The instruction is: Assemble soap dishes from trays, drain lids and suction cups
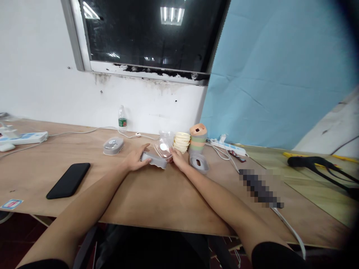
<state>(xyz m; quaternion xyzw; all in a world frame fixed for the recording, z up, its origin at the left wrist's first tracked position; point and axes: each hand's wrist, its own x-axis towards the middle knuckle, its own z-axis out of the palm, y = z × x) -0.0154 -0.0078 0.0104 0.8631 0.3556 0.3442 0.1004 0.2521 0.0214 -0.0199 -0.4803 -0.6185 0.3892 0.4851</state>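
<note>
"What are the hands holding?"

"The left hand (137, 158) clasps a smooth gray oblong piece (156, 160) between thumb and fingers; just beside it, the right hand (177, 157) pinches a glossy clear plastic cover (165, 150)."

"And the containers?"

"Ribbed pale-yellow cups (181, 142) stand nested behind the right hand, beside a peach-and-green stack (198, 137); a gray oval box (112, 148) sits leftward, contents too small to tell."

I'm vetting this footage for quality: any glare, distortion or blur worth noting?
All in the head view: lamp reflections glare in the dark window; clear plastic at the right hand shows pale highlights, its outline hard to read; the forearms look stretched, probably by a wide lens; a dark object at right is pixelated; the picture's right corners blur into darkness.
</note>
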